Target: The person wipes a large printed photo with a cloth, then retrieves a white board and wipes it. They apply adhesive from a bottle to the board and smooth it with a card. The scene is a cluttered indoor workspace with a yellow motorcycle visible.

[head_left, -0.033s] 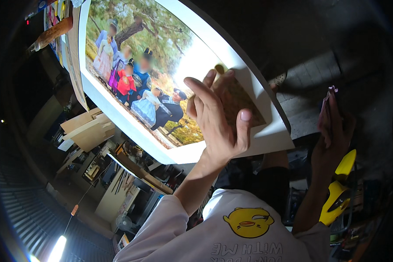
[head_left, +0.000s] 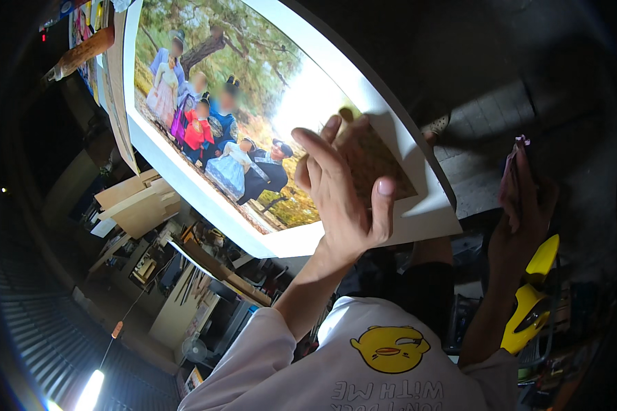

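Note:
A large photo print (head_left: 243, 51) of a group in colourful traditional clothes under trees lies on a white-bordered panel (head_left: 425, 222), tilted across the top middle. Over its lower right part is my left hand (head_left: 339, 188), thumb apart and fingers loosely spread, nothing held. Whether its fingertips touch the print I cannot tell; its shadow darkens that corner. Off the panel to the right, in dim light, my right hand (head_left: 524, 216) grips a crumpled pink cloth (head_left: 509, 188).
Stacked boards (head_left: 140, 202) and cluttered shelving stand at the left. A wooden-handled brush-like tool (head_left: 86, 51) lies at the upper left. A lit lamp (head_left: 89, 390) hangs at the lower left. Beside my right forearm is a yellow object (head_left: 528, 318); a paved floor (head_left: 490, 113) shows beyond.
My left hand's fingers have shifted slightly toward me over the print. The right hand and cloth look the same.

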Motion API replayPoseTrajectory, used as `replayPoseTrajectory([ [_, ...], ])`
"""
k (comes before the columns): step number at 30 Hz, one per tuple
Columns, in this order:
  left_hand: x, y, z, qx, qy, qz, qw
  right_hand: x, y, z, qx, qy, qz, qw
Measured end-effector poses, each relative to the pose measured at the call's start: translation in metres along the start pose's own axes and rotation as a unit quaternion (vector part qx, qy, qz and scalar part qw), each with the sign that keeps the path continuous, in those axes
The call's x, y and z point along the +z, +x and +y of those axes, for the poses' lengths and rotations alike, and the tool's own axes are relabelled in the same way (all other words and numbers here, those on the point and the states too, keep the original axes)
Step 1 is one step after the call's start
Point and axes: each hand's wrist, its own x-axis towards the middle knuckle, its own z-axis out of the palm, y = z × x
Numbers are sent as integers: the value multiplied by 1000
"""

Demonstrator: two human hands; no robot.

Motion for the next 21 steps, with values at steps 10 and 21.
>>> replayPoseTrajectory([
  [10,5,-13,-4,2,18,-35,999,2,1,-1,-17,-4,31,999],
  [21,-17,-39,12,89,-32,-89,991,-5,1,-9,177,184,-43,966],
])
